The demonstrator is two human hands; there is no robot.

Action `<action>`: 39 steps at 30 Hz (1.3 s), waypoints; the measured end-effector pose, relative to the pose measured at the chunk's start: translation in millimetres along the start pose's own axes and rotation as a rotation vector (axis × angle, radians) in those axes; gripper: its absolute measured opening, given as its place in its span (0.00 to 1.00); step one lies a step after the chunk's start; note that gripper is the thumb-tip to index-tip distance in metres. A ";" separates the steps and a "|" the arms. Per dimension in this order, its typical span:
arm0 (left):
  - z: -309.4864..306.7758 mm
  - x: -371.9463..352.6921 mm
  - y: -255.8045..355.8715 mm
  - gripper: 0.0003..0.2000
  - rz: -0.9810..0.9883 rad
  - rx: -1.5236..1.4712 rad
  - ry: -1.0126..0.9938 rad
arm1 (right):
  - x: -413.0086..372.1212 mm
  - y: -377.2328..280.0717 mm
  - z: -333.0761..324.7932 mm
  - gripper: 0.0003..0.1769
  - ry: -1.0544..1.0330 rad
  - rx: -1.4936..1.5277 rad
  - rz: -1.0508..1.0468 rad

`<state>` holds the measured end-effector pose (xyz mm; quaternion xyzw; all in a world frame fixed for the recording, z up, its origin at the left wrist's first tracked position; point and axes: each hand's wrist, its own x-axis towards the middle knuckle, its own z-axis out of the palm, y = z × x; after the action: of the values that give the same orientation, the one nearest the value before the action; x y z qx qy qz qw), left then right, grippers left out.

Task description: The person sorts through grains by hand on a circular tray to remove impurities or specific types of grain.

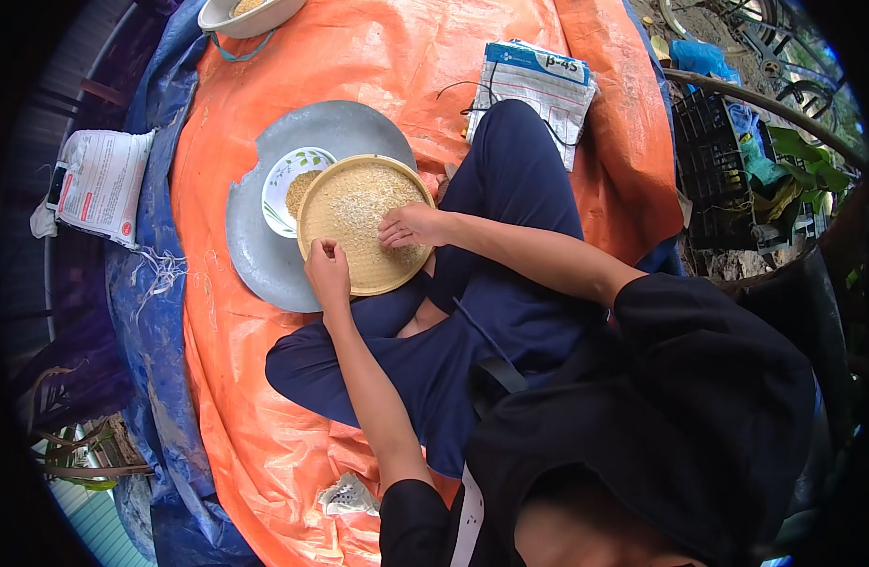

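A round woven bamboo tray (383, 276) rests over my folded legs and the edge of a grey round metal tray. Pale grain or husks (359, 203) are spread across its middle and far side. My left hand (329, 272) is at the tray's near left rim, thumb and fingers pinched together; what they hold, if anything, is too small to see. Over the right part of the grain, my right hand (411, 225) has its fingers curled together, their contents hidden. Beside the bamboo tray, a white leaf-patterned bowl (277, 194) holds brownish grain (300, 189), partly covered by the tray.
The grey metal tray (255, 260) lies on an orange tarp (255, 397). A basin (264, 21) with grain stands at the top left. Folded printed sacks (538, 85) lie beyond my right knee. A white sack (104, 184) is at the left, a black crate (713, 170) at the right.
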<state>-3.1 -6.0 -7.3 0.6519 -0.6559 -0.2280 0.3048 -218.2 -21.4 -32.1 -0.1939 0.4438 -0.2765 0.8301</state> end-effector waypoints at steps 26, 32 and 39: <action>18.0 -5.4 9.5 0.14 0.028 0.144 -0.107 | -5.1 -3.6 5.1 0.19 -0.014 -0.042 0.013; 17.3 -2.5 27.9 0.14 -0.072 -0.533 -0.127 | -2.1 0.6 2.1 0.21 -0.017 0.080 0.065; 16.4 7.3 9.1 0.07 -0.034 -0.055 0.022 | -2.5 1.6 2.2 0.23 -0.075 0.024 0.028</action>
<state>-20.8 -14.4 -11.9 0.6566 -0.6348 -0.2441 0.3260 -216.9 -18.5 -30.2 -0.1882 0.4116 -0.2627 0.8521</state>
